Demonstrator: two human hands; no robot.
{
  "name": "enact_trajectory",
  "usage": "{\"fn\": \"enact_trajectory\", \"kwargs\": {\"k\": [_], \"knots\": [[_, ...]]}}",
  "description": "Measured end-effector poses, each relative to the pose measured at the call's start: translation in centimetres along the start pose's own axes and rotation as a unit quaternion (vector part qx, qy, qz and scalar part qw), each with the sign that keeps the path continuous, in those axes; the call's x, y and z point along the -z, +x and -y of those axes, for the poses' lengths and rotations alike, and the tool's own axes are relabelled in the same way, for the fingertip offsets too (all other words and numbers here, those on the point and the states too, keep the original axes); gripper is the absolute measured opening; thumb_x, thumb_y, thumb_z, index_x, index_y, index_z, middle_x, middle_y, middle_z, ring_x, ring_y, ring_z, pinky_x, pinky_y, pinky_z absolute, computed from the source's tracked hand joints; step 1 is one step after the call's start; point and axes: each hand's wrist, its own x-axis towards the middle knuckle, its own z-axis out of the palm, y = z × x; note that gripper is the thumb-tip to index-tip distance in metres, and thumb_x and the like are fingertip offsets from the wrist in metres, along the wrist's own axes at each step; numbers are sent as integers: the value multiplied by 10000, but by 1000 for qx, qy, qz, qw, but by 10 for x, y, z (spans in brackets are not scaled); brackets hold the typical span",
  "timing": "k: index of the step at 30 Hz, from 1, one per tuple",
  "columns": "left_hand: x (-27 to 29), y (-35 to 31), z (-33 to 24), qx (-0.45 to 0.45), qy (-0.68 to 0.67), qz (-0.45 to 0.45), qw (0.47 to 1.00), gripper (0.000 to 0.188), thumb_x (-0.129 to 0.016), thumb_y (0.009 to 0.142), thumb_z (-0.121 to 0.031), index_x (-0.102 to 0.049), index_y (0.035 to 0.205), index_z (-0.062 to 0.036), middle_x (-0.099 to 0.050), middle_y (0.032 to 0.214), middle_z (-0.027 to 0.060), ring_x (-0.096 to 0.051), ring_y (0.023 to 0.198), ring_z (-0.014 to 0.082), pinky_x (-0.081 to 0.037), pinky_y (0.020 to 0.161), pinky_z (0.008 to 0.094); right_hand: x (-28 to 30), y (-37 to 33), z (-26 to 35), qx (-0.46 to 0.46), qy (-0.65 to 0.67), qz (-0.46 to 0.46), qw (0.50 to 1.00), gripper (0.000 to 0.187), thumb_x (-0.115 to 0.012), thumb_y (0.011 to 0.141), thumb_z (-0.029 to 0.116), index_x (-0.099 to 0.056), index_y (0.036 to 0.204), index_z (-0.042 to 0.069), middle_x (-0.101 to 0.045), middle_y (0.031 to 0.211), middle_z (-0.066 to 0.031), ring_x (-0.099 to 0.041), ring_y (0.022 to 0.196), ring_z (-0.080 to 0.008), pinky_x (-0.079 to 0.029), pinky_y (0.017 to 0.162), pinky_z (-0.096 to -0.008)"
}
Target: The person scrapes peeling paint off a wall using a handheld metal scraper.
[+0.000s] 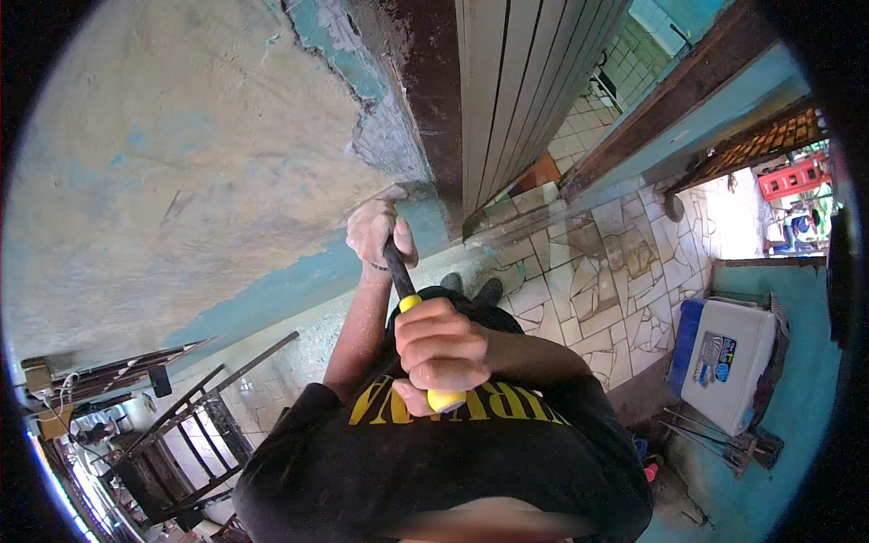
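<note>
Both my hands are wrapped around a long scraper (pixel 399 274) with a black shaft and a yellow-and-black grip. My left hand (pixel 369 231), white with dust, holds it near its upper end, close to the wall. Lower down, in front of my chest, my right hand (pixel 442 342) is closed around the grip, whose yellow end shows below the fingers. A flat edge of the tool meets the lower wall (pixel 199 181) beside the door frame. Beige coating with blue patches covers this wall; a rough grey strip (pixel 385 136) is bared along the frame.
A dark door frame (pixel 436 90) and a grey panelled door (pixel 516 81) stand ahead. Broken-tile flooring (pixel 588 262) stretches right, past a white-and-blue cooler box (pixel 729 357). At left is a dark metal rack (pixel 204 434). A red stool (pixel 794 178) and a person are outside.
</note>
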Motion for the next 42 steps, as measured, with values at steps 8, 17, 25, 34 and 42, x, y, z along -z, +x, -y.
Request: {"fn": "enact_trajectory", "kwargs": {"k": [8, 17, 25, 34, 42], "knots": [[-3, -39, 17, -15, 16, 23, 999, 297, -640, 883, -92, -461, 649, -51, -523, 621, 146, -570, 540, 351, -476, 548, 433, -14, -33, -9, -25, -52, 15, 998, 258, -716, 730, -15, -471, 698, 61, -528, 654, -49, -562, 521, -228, -498, 544, -376], [-25, -29, -3, 35, -58, 115, 991, 258, -705, 806, -106, -480, 680, -98, -437, 590, 77, -524, 505, 327, -419, 504, 446, 20, 4, 16, -92, -111, -23, 989, 222, -684, 864, 42, -478, 783, 24, -559, 623, -57, -543, 477, -202, -486, 494, -364], [-65, -11, 4, -24, -84, 101, 991, 295, -692, 857, -104, -454, 684, -81, -449, 604, 98, -509, 490, 339, -412, 477, 452, 36, -5, 13, -51, -108, -48, 992, 182, -683, 831, -30, -508, 840, 19, -582, 674, -62, -554, 510, -209, -528, 525, -390], [-69, -1, -4, -7, -60, 55, 997, 313, -678, 854, -92, -446, 643, -74, -431, 581, 95, -531, 488, 327, -502, 527, 417, 50, -6, 19, -64, -102, -43, 992, 208, -704, 783, -30, -516, 797, 56, -604, 702, -44, -610, 572, -207, -590, 667, -391], [-69, -57, 13, 107, -23, 79, 991, 312, -694, 798, -93, -420, 649, -81, -431, 596, 120, -515, 527, 377, -421, 514, 476, 38, -29, -11, -152, -152, 8, 977, 201, -706, 831, 18, -518, 766, 39, -596, 665, -64, -588, 543, -221, -531, 584, -388]]}}
